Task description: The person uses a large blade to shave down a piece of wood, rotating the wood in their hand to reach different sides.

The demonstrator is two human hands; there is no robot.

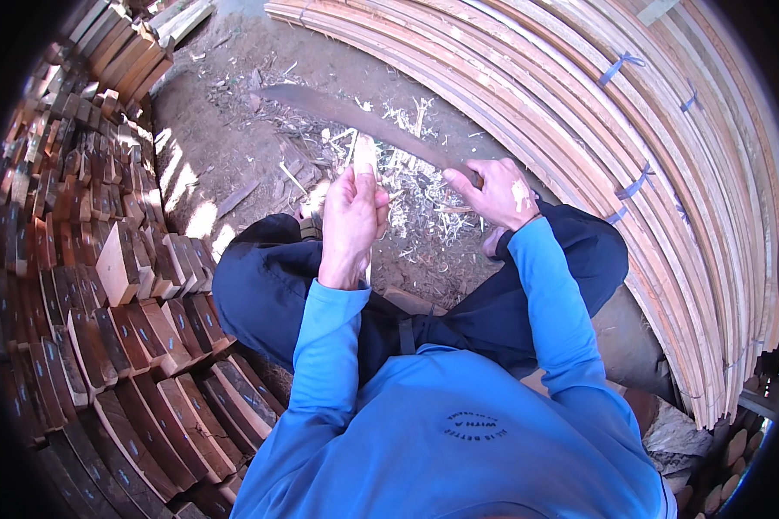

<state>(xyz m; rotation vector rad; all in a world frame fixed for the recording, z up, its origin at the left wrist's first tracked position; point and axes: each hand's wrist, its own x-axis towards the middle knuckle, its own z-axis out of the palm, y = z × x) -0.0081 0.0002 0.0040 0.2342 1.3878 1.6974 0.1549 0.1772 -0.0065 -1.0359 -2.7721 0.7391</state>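
Note:
A long dark machete (346, 114) reaches left across the middle of the view, its blade crossing over the top of a short pale piece of wood. My right hand (498, 192) is closed round the machete's handle, which is mostly hidden in the fist. My left hand (353, 212) is closed on the pale wood piece (365, 154), whose upper end sticks up past the fingers close to the blade. Whether blade and wood touch, I cannot tell. Pale wood shavings (420, 186) lie on the ground under and beyond both hands.
Stacked wooden blocks and boards (138, 337) rise along the left side. Long thin wooden strips (528, 95), bundled with blue ties (620, 66), curve along the far and right sides. My bent legs (264, 285) frame the dirt ground (225, 112). A greyish sack-like thing (679, 437) sits at lower right.

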